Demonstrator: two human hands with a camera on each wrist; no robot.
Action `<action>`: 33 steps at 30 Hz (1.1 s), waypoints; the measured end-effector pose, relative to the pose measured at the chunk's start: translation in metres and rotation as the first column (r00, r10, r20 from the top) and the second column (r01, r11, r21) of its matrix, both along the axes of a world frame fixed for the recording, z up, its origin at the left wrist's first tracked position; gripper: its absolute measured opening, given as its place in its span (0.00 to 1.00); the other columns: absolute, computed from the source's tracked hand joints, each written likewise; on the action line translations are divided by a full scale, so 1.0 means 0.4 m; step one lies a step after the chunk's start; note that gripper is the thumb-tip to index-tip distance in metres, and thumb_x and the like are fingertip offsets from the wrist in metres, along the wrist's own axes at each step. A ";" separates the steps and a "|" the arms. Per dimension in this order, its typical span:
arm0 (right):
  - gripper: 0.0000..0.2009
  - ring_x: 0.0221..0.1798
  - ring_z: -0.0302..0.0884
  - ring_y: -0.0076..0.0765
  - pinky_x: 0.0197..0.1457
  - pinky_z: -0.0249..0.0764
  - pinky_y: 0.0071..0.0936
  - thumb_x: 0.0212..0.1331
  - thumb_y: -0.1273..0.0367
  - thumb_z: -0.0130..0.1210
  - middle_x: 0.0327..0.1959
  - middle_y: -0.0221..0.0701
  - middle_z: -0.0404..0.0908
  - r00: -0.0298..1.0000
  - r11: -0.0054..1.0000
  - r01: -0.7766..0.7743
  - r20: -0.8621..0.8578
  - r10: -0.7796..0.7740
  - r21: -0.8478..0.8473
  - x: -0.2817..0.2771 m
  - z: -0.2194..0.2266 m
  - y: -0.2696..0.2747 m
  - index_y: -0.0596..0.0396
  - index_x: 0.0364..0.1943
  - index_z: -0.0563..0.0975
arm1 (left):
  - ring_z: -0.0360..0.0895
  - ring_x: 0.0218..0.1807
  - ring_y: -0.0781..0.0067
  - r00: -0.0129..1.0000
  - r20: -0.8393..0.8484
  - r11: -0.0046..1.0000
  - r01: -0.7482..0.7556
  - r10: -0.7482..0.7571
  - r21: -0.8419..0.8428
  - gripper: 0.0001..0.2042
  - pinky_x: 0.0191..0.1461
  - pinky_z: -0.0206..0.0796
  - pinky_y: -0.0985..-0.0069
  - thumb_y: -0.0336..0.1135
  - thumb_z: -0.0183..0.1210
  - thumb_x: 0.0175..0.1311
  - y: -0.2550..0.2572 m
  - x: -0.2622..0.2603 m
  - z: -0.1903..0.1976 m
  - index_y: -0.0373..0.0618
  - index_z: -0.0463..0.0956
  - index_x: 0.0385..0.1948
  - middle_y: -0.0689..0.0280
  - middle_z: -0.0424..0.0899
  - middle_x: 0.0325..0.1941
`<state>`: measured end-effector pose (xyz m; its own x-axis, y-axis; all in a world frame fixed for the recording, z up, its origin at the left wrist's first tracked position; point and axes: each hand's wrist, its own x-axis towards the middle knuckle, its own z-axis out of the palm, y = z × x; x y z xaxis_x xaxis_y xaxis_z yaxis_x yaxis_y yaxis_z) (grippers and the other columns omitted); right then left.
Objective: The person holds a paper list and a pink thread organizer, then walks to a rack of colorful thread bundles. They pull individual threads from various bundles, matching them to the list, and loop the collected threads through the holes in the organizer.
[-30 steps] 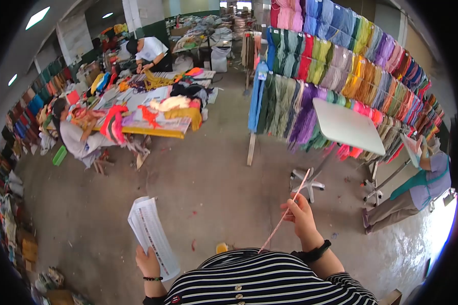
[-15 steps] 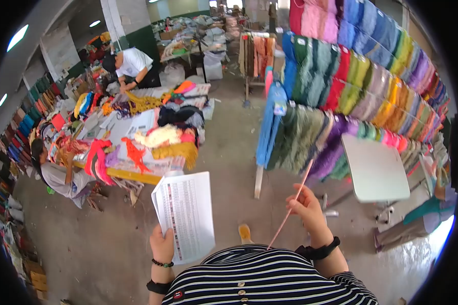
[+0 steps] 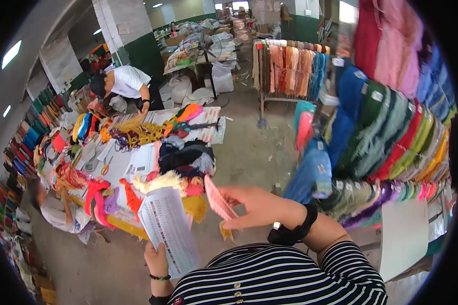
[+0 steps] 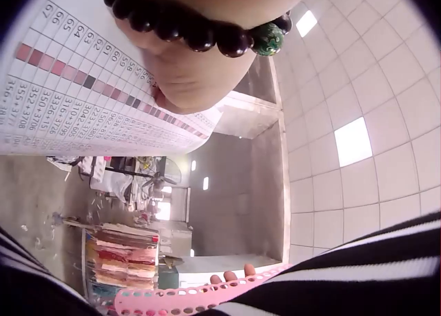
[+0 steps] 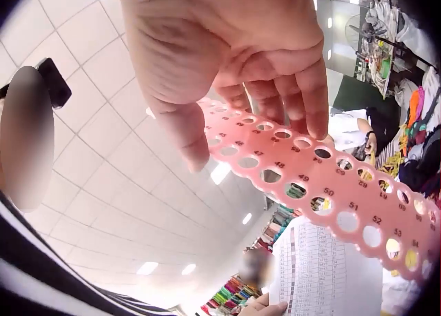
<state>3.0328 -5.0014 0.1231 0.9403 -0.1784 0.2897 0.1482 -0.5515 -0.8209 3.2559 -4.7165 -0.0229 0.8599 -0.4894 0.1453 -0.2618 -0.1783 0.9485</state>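
White paper chart [image 3: 170, 231]: held face up at seven o'clock in the head view; a grid of figures and a line of coloured squares are printed on it.
Left hand [image 3: 156, 260]: the chart is gripped by its lower edge, with the thumb laid on the printed face; a bracelet of dark round beads with one green bead [image 4: 200, 35] is worn at the wrist.
Long pink strip pierced with numbered round holes [image 5: 310, 171]: held at six o'clock, near the chart and towards one o'clock from it.
Right hand [image 3: 257, 207]: at five o'clock; the strip is pinched between thumb and fingers.
Yellow-edged table [image 3: 123, 226]: placed at nine o'clock, heaped with multicoloured yarn.
Standing person in white shirt and dark cap [image 3: 130, 83]: bent over the table, at ten o'clock.
Hanging skeins of blue, green and red yarn [image 3: 379, 129]: hung in tiers at two to three o'clock.
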 end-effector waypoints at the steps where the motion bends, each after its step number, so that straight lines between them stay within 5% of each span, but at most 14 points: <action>1: 0.37 0.52 0.76 0.33 0.56 0.73 0.32 0.48 0.65 0.69 0.48 0.35 0.78 1.000 0.994 0.002 -0.015 -0.004 -0.111 0.043 -0.004 -0.051 0.54 0.64 0.65 | 0.78 0.43 0.72 1.000 -0.003 1.000 0.015 -0.015 -0.001 0.12 0.51 0.69 0.74 0.22 0.51 0.60 -0.063 0.048 -0.008 0.32 0.75 0.45 0.60 0.83 0.42; 2: 0.37 0.52 0.76 0.33 0.56 0.73 0.33 0.47 0.64 0.69 0.48 0.35 0.78 1.000 0.975 0.001 -0.030 -0.008 -0.224 0.086 -0.008 -0.097 0.55 0.63 0.65 | 0.79 0.43 0.71 0.999 0.019 0.999 0.038 -0.037 -0.015 0.12 0.50 0.69 0.74 0.22 0.52 0.60 -0.118 0.100 -0.031 0.32 0.75 0.45 0.58 0.83 0.41; 3: 0.39 0.56 0.71 0.57 0.62 0.67 0.39 0.50 0.56 0.63 0.55 0.49 0.73 0.993 0.977 -0.066 -0.108 0.045 -0.202 0.135 -0.006 -0.160 0.59 0.64 0.62 | 0.80 0.42 0.69 0.998 0.043 0.998 0.057 -0.055 -0.027 0.12 0.49 0.69 0.73 0.23 0.52 0.59 -0.182 0.161 -0.060 0.33 0.76 0.45 0.57 0.84 0.41; 6: 0.36 0.53 0.76 0.32 0.56 0.72 0.31 0.48 0.67 0.68 0.50 0.36 0.77 0.994 0.993 -0.029 -0.112 0.016 -0.113 0.267 -0.017 -0.355 0.55 0.63 0.65 | 0.81 0.41 0.66 0.989 0.128 0.996 0.068 -0.075 0.064 0.12 0.47 0.70 0.72 0.25 0.53 0.59 -0.395 0.359 -0.103 0.35 0.76 0.44 0.55 0.84 0.39; 9: 0.35 0.57 0.75 0.36 0.61 0.69 0.33 0.49 0.67 0.68 0.54 0.36 0.76 0.970 0.943 0.224 -0.150 -0.192 0.245 0.346 0.003 -0.518 0.55 0.64 0.65 | 0.82 0.39 0.60 0.989 0.065 0.990 0.125 -0.129 0.068 0.13 0.45 0.71 0.69 0.28 0.55 0.58 -0.625 0.467 0.009 0.36 0.77 0.44 0.54 0.83 0.38; 13: 0.36 0.57 0.73 0.28 0.62 0.69 0.30 0.47 0.71 0.69 0.53 0.31 0.76 0.924 0.866 0.382 -0.153 -0.351 0.323 0.442 0.019 -0.742 0.54 0.63 0.66 | 0.83 0.40 0.57 0.948 0.152 0.956 0.260 -0.279 0.135 0.12 0.45 0.72 0.69 0.29 0.55 0.59 -0.911 0.642 -0.017 0.37 0.77 0.44 0.51 0.84 0.37; 20: 0.35 0.54 0.75 0.32 0.60 0.70 0.30 0.47 0.67 0.69 0.53 0.35 0.77 0.913 0.908 0.404 -0.117 -0.392 0.113 0.543 0.061 -1.173 0.56 0.62 0.67 | 0.83 0.39 0.60 0.916 0.118 0.922 0.371 -0.383 0.110 0.11 0.44 0.72 0.70 0.28 0.56 0.59 -1.437 0.709 -0.002 0.36 0.77 0.42 0.51 0.84 0.36; 21: 0.34 0.53 0.76 0.32 0.59 0.71 0.29 0.48 0.67 0.69 0.52 0.36 0.77 0.915 0.913 0.400 -0.091 -0.393 0.078 0.543 0.072 -1.243 0.56 0.62 0.67 | 0.83 0.39 0.63 0.921 0.054 0.918 0.379 -0.387 0.114 0.11 0.45 0.72 0.71 0.27 0.56 0.59 -1.508 0.727 -0.057 0.35 0.77 0.43 0.53 0.85 0.37; 22: 0.34 0.53 0.76 0.36 0.57 0.72 0.29 0.48 0.65 0.68 0.52 0.39 0.77 0.922 0.925 0.379 -0.101 -0.375 0.026 0.542 0.073 -1.326 0.56 0.61 0.68 | 0.83 0.40 0.65 0.906 0.070 0.907 0.412 -0.418 0.086 0.11 0.46 0.71 0.71 0.27 0.56 0.58 -1.587 0.703 -0.005 0.35 0.77 0.43 0.55 0.85 0.36; 25: 0.35 0.51 0.77 0.45 0.51 0.73 0.32 0.48 0.61 0.67 0.49 0.45 0.78 0.936 0.911 0.346 0.015 -0.351 -0.227 0.531 0.069 -1.567 0.55 0.62 0.66 | 0.81 0.41 0.66 0.880 0.146 0.891 0.443 -0.453 0.094 0.13 0.47 0.70 0.71 0.26 0.55 0.57 -1.817 0.715 -0.047 0.35 0.76 0.45 0.54 0.84 0.37; 28: 0.38 0.51 0.77 0.46 0.52 0.72 0.33 0.47 0.61 0.67 0.49 0.46 0.78 0.887 0.891 0.446 -0.177 -0.427 0.084 0.499 0.137 -1.758 0.54 0.64 0.63 | 0.80 0.42 0.70 0.897 0.051 0.899 0.436 -0.438 0.055 0.12 0.49 0.70 0.73 0.22 0.52 0.58 -2.048 0.694 0.000 0.33 0.76 0.44 0.58 0.84 0.40; 33: 0.38 0.56 0.74 0.31 0.60 0.70 0.34 0.50 0.65 0.68 0.54 0.34 0.75 0.798 0.776 0.581 0.015 -0.603 0.246 0.424 0.077 -2.095 0.58 0.65 0.61 | 0.79 0.44 0.71 0.870 -0.067 0.871 0.480 -0.488 -0.105 0.13 0.51 0.69 0.74 0.20 0.50 0.60 -2.381 0.700 0.016 0.32 0.74 0.47 0.59 0.83 0.44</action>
<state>3.2023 -5.8393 0.1540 0.6002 -0.7596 0.2507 -0.0709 -0.3627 -0.9292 3.5358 -5.6689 -0.0166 0.5294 -0.8371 0.1376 -0.2091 0.0284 0.9775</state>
